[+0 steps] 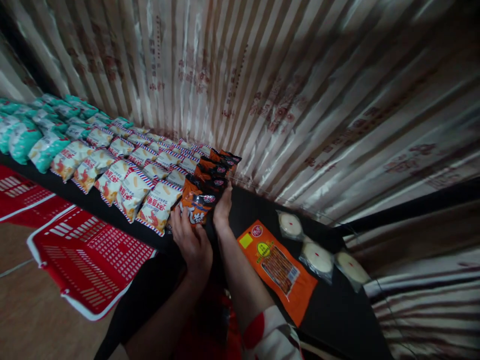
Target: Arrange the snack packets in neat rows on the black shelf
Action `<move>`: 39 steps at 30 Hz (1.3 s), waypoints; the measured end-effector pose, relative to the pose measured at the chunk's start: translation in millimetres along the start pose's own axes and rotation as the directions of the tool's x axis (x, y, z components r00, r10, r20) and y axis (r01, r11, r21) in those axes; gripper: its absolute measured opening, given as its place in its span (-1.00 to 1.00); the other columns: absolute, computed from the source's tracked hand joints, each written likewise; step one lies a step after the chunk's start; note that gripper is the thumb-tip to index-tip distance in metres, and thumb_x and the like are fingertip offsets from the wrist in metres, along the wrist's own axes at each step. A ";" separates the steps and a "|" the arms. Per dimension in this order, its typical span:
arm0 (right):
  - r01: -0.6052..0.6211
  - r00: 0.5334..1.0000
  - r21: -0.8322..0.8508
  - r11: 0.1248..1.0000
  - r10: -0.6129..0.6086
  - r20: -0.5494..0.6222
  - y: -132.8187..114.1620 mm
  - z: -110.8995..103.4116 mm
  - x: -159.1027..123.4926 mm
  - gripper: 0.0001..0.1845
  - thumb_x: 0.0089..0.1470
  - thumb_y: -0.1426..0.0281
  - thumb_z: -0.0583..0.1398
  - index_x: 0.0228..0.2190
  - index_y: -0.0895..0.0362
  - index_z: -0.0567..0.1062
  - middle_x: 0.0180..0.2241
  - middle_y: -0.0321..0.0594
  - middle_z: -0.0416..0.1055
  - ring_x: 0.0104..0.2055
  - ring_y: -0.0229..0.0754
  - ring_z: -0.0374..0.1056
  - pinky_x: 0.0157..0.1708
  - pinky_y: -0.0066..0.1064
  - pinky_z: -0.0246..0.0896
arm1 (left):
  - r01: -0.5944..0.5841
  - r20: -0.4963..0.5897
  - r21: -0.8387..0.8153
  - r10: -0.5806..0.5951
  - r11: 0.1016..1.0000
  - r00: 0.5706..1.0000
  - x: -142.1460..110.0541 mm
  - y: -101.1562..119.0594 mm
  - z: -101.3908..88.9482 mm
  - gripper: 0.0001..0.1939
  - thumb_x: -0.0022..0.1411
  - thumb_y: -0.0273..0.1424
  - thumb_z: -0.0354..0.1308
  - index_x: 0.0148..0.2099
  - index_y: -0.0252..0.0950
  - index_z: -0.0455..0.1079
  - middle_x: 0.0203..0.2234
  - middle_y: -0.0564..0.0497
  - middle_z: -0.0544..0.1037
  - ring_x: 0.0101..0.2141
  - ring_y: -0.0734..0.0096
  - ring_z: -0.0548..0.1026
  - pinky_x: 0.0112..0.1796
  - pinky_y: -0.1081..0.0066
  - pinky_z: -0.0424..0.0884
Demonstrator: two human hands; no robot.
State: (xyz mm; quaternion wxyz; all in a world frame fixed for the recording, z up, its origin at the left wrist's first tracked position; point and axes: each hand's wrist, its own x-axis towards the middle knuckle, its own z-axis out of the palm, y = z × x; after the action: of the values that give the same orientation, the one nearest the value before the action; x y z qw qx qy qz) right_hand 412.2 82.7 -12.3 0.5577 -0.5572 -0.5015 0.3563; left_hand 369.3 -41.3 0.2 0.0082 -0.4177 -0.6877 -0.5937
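My left hand (193,245) is at the lower front of an orange and black snack bag (197,202), its curved fingers and thumb gripping it. Along the right side of the same row of orange bags, my right hand (223,207) stands on edge with its fingers stretched out, touching or nearly touching them; some of its fingertips are hidden. Behind the front bag, more orange and black bags (210,167) run back towards the curtain. Directly to the left are rows of white snack bags (159,205) with red and blue striped edges.
Teal snack bags (48,150) fill the far left. A large orange packet (279,272) and three round pale items in clear wrap (317,260) lie right on the black tabletop (337,315). Red baskets (93,260) stand below the front edge; a striped curtain (262,90) hangs behind.
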 end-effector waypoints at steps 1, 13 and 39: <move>-0.010 1.000 -0.017 1.000 0.010 -0.026 -3.1 -8.0 -2.6 -0.20 0.15 -0.03 -0.32 0.21 0.23 0.03 0.26 -0.13 -0.05 0.30 -0.22 -0.16 0.26 -0.23 -0.29 | 0.001 0.002 0.010 -0.001 1.000 1.000 0.5 1.5 -1.1 -0.50 0.27 -0.40 -0.10 0.24 -0.38 0.05 0.19 -0.30 0.13 0.22 0.07 0.02 0.15 0.00 0.00; 0.082 0.991 -0.608 0.789 -0.129 -0.033 -0.8 -210.5 -65.5 -0.44 0.12 0.12 -0.04 -0.02 0.23 0.40 0.04 0.01 0.34 0.11 -0.05 0.21 0.14 -0.14 0.04 | -0.483 0.316 -0.332 0.578 0.810 0.752 -39.4 33.6 -25.8 -0.57 0.23 -0.58 -0.15 0.13 -0.28 0.21 0.24 -0.16 0.07 0.24 0.10 -0.03 0.13 0.00 0.12; 0.175 0.960 -0.952 0.253 0.173 0.222 -22.2 -222.1 -210.2 -0.08 -0.06 -0.01 0.17 0.21 0.18 0.06 0.28 0.11 -0.19 0.31 0.16 -0.28 0.14 -0.01 -0.11 | -0.603 0.760 -0.255 0.542 0.756 0.358 -85.5 24.9 -36.2 -0.63 0.29 -0.42 -0.13 0.07 -0.32 0.33 0.05 -0.14 0.41 0.12 0.22 0.26 0.16 0.04 0.07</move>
State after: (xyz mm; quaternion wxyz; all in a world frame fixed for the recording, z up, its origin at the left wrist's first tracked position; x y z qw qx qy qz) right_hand 569.9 -179.7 2.9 0.0225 -0.7237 -0.6880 0.0496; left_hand 422.0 -120.7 -12.4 -0.0802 -0.8484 -0.4447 -0.2758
